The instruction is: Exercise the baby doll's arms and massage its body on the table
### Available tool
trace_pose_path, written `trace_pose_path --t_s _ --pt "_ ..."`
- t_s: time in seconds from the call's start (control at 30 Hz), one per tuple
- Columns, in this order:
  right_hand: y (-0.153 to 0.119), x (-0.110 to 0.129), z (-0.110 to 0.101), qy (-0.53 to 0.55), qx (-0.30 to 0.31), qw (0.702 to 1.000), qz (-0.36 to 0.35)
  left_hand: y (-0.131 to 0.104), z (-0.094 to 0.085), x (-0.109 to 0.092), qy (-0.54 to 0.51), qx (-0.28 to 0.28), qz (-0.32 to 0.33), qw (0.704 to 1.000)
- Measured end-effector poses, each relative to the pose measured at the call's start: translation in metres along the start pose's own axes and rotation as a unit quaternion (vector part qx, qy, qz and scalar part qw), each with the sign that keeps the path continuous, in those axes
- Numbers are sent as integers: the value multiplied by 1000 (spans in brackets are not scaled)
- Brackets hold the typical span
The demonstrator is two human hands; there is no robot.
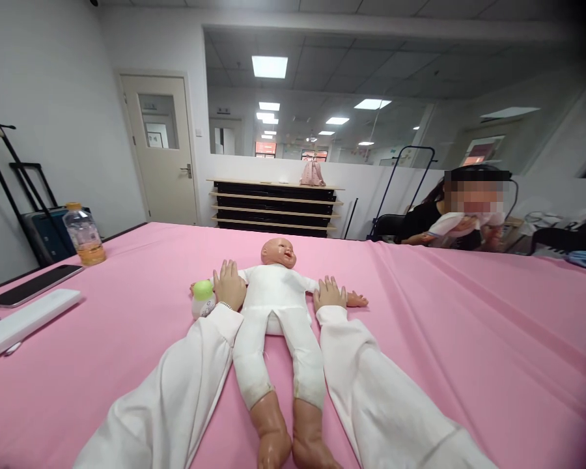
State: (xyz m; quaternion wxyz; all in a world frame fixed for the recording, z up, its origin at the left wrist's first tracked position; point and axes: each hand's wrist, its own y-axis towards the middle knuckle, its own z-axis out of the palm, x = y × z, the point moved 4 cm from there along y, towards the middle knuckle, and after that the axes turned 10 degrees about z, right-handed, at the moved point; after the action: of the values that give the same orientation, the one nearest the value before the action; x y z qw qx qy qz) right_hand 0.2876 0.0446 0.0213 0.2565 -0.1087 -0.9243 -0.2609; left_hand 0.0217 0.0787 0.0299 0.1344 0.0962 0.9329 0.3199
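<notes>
A baby doll [276, 290] with a white cloth body lies on its back on a pink cloth, its head away from me and its feet toward me. My left hand [229, 285] rests flat over the doll's arm on the left, fingers stretched out. On the doll's other arm lies my right hand [330, 293], also flat with fingers extended; the doll's hand sticks out beyond it. Close beside my left hand stands a small bottle [203, 301] with a light green cap. Neither hand grips anything.
The pink cloth [420, 365] covers the table. At the left are a drink bottle [84, 234], a tablet or phone [36, 285] and a long white case [29, 322]. Beyond the far right edge sits a person [434, 215] holding something white. Low shelves [276, 205] stand behind.
</notes>
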Motion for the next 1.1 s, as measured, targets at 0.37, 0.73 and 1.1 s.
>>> trace_pose_path --t_s 0.37,0.73,1.1 --pt "-4 17 9 -89 43 995 -24 -1 17 -8 -37 127 137 982" --pt "-24 -3 -11 -161 -18 981 104 -12 7 16 42 17 -96 994" --pt "-48 16 -27 -52 72 996 -29 -34 -22 2 -234 22 65 970"
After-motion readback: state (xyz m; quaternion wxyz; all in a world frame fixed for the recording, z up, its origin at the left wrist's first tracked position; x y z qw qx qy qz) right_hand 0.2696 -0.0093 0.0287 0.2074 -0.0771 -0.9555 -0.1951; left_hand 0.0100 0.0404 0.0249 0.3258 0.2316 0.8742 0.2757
